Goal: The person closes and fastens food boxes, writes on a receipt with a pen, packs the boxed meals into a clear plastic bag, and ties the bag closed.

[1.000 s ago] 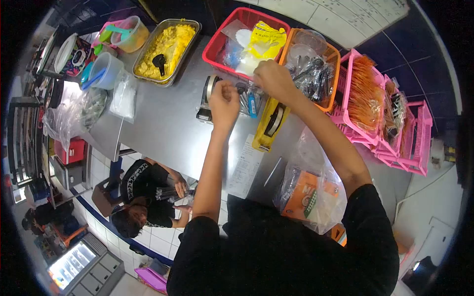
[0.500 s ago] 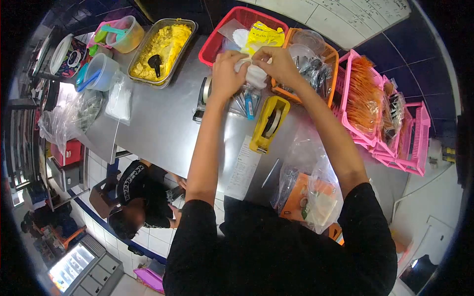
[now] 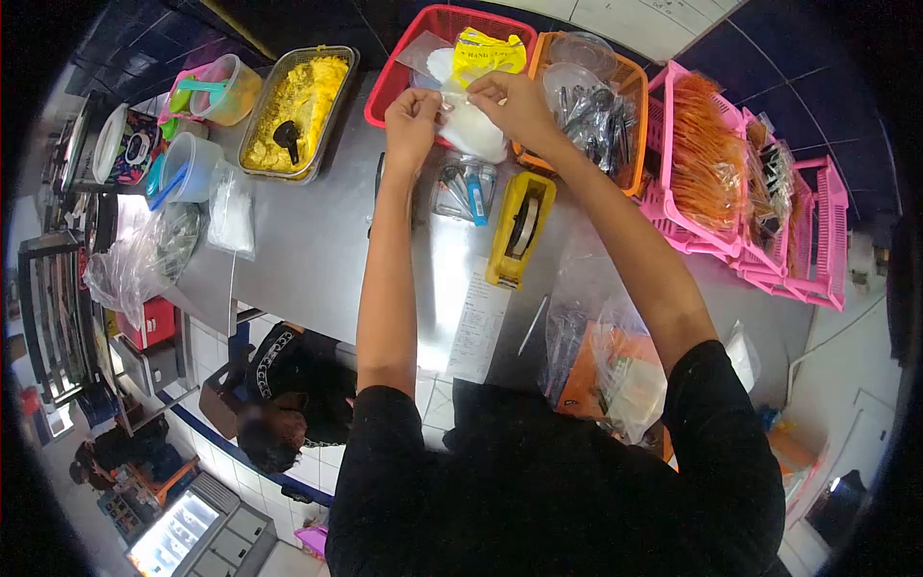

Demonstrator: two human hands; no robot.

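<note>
Between my two hands hangs a small clear bag with white contents [image 3: 473,131], in front of the red basket [image 3: 383,96]. My left hand [image 3: 413,117] pinches its upper left edge. The fingers of my right hand [image 3: 508,102] are closed on its upper right edge. Inside the red basket lies a yellow glove packet [image 3: 488,54]. Just below the bag, a clear container [image 3: 461,189] holds a blue tube and small items. A yellow tape dispenser [image 3: 520,231] stands to its right, above a paper list [image 3: 479,322].
An orange basket [image 3: 630,91] of wrapped cutlery and pink baskets [image 3: 659,207] of orange packets stand at the right. A tray of yellow food [image 3: 317,96] and plastic tubs [image 3: 192,163] stand left. Another person [image 3: 298,385] is beyond the table's lower left edge.
My hands, first apart near the basket, have come together on the white-filled bag, which is now spread and held up between them. The view has shifted slightly.
</note>
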